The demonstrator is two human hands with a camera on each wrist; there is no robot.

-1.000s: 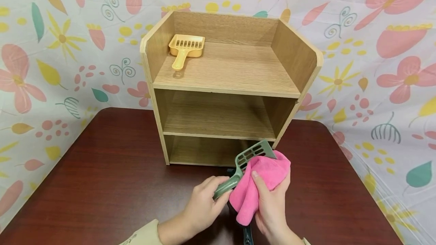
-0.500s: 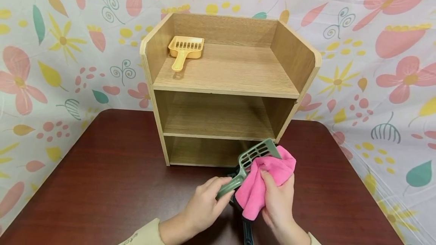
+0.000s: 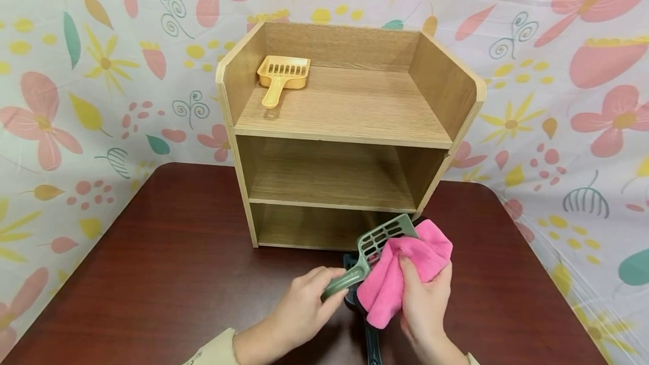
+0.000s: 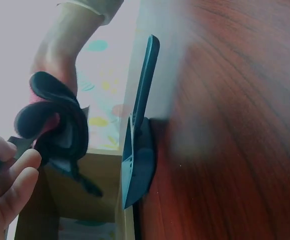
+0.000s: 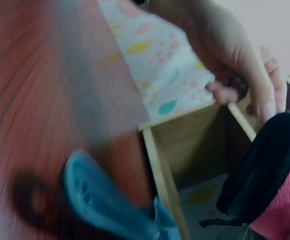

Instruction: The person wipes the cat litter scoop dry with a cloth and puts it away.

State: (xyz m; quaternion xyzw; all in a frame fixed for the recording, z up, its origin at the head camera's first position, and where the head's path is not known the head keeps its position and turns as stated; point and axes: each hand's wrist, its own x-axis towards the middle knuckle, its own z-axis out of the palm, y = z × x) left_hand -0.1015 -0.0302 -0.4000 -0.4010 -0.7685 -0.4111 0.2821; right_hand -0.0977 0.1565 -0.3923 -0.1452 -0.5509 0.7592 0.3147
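Observation:
My left hand grips the handle of a green slotted litter scoop, its head tilted up to the right. In my right hand is a pink cloth with a dark underside, bunched against the scoop's head and hiding part of it. Beneath both hands, a dark blue-green scoop rests on the table; the left wrist view shows this dark scoop more fully. The dark side of the cloth appears folded there, beside my left fingertips.
A wooden shelf unit stands at the back of the dark red table, just beyond the scoop's head. On its top level, at the left, lies a yellow litter scoop. A flower-patterned sheet hangs behind.
My right hand and the pink cloth have shifted to the right along the green scoop's head. My left hand keeps its grip on the handle. The view has turned slightly left.

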